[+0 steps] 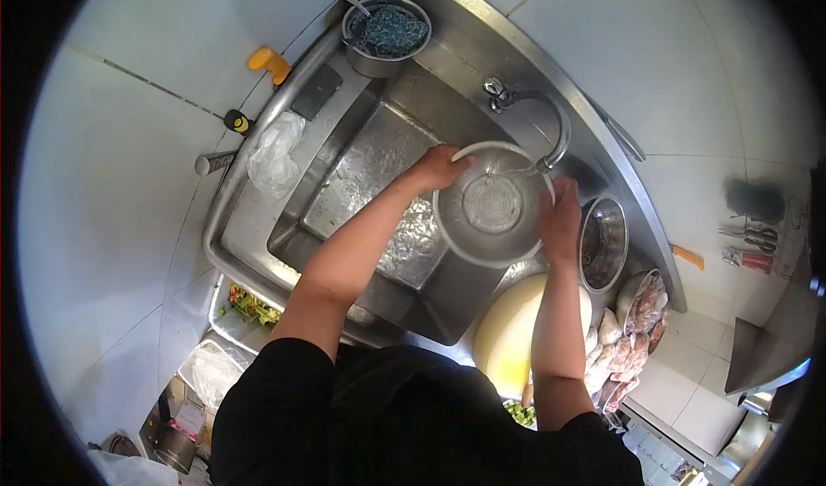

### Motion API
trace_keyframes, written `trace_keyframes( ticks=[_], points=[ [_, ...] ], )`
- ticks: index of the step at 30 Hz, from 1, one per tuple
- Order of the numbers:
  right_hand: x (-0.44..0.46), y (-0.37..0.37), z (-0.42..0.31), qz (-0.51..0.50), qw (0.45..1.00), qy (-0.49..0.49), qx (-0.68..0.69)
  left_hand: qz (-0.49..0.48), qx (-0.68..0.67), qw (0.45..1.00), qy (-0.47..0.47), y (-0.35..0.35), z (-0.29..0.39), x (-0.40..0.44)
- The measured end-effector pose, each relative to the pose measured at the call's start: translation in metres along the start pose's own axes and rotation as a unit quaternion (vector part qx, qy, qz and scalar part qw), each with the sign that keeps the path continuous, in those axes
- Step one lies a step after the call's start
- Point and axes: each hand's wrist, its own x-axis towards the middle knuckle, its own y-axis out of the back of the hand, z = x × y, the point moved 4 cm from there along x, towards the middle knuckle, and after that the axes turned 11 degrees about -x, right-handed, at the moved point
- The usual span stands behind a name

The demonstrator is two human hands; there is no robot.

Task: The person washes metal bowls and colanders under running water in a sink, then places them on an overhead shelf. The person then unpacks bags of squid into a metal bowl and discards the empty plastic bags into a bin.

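Observation:
A round metal bowl (486,247) is held over the right side of the sink (344,172), its inside facing up toward me. My left hand (440,169) is closed on the upper left of its rim. On the right side, my right hand (561,215) grips the rim, with some fingers hidden behind it. Right above the bowl ends the curved faucet (564,133), and a stream of water appears to run from it into the bowl. Wet, shiny patches cover the sink bottom.
A pot (372,63) with a teal scrubber stands at the sink's back left. Right of the bowl are a metal basin (604,245), a round cutting board (499,331) and raw meat (626,353). A clear plastic bag (277,152) lies on the left ledge.

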Motion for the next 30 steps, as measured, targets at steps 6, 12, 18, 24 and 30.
trace_keyframes(
  ticks=[6, 12, 18, 24, 30],
  points=[
    [-0.002, -0.036, -0.052, 0.117, 0.969, 0.139, -0.167, 0.022, -0.224, 0.974, 0.000, -0.010, -0.014, -0.016],
    [-0.022, -0.125, -0.096, -0.131, 0.948, 0.160, 0.240, 0.186, -0.117, 0.974, -0.054, -0.004, -0.018, -0.026],
    [-0.060, -0.065, -0.078, -0.155, 0.952, 0.242, -0.103, 0.194, -0.203, 0.959, 0.035, 0.056, -0.009, -0.046],
    [-0.094, -0.038, -0.033, -0.060, 0.906, -0.029, 0.417, 0.058, -0.197, 0.967, 0.148, 0.021, 0.007, -0.029],
    [-0.146, 0.060, 0.011, 0.115, 0.762, -0.311, 0.557, -0.034, -0.195, 0.977, 0.073, -0.027, 0.027, 0.021]
  ],
)
